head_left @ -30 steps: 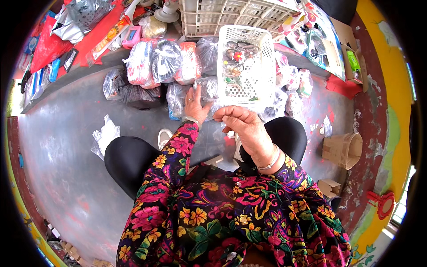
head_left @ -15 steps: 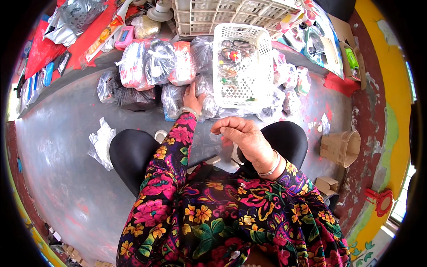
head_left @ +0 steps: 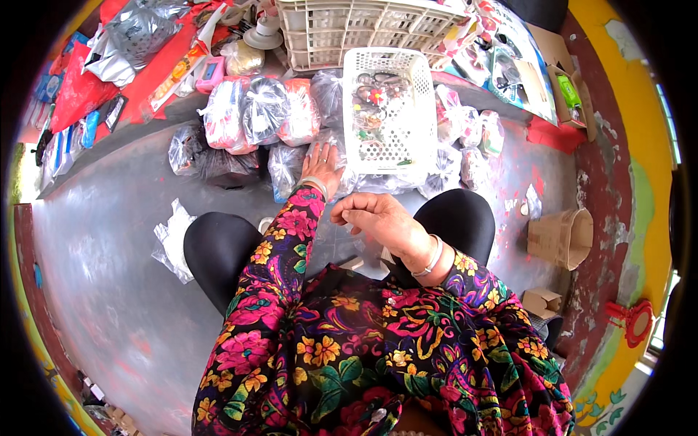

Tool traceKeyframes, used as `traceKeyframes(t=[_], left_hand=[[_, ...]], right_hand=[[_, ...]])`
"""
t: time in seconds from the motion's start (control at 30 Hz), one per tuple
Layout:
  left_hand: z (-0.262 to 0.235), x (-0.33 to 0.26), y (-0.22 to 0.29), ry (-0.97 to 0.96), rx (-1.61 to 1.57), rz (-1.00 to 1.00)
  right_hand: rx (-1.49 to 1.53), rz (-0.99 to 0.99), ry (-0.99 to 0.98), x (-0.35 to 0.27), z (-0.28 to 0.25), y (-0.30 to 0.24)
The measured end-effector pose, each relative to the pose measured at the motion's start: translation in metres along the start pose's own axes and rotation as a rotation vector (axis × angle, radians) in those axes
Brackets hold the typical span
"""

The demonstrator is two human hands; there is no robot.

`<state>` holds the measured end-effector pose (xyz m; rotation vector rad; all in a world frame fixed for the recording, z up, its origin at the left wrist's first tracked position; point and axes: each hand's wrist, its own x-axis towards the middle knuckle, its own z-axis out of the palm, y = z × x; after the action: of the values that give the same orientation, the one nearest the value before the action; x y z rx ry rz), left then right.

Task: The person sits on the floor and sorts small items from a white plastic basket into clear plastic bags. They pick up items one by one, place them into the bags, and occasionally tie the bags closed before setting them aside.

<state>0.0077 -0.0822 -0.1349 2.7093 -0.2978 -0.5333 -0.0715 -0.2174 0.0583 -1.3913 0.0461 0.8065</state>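
Head view: a white basket (head_left: 389,109) with a perforated bottom lies on the grey floor (head_left: 94,247) in front of the seated person, holding a few small dark and red items. To the left of the basket, clear bags (head_left: 262,109) stuffed with pink, white and dark goods lean together in a row. More small clear bags (head_left: 465,138) crowd the basket's right side and its near edge. Beyond the basket stands a larger white crate (head_left: 342,25), and left of that a red sheet (head_left: 131,73) carries silver and coloured packets. Well to the right of the basket a torn brown carton (head_left: 563,236) lies on its side, with a smaller box (head_left: 542,299) nearer the person. A crumpled white plastic bag (head_left: 171,236) lies on the floor far to the basket's lower left.

The left hand (head_left: 323,163) is open, fingers spread flat on a clear bag (head_left: 331,142) just beside the basket's near left corner; the bag is glossy and wrinkled, its contents hard to tell. The right hand (head_left: 371,214) hovers nearer the person, below the basket, its fingers curled inward loosely; whether it pinches anything cannot be told. Both arms wear flowered sleeves, each wrist a bangle.
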Motion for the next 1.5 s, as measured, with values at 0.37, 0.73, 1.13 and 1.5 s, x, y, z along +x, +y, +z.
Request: traceKeyframes(t=[0.37,0.73,1.13,1.5], left_hand=[[-0.121,-0.072,0.011,0.481,-0.169,-0.08],[-0.131,-0.337,-0.209,1.272,-0.089,-0.737],[0.232,-0.377,-0.311,0.544,-0.56,-1.178],[0.146,-0.277,-0.334,1.041,-1.812,-1.697]], right_hand=[[-0.096,-0.147,-0.172,0.015,0.01,0.023],[-1.239,-0.73,0.683,-0.04,-0.051,-0.001],[-1.477,-0.602,0.694,-0.052,-0.048,0.016],[-1.465,-0.415,0.768,-0.055,-0.058,0.017]])
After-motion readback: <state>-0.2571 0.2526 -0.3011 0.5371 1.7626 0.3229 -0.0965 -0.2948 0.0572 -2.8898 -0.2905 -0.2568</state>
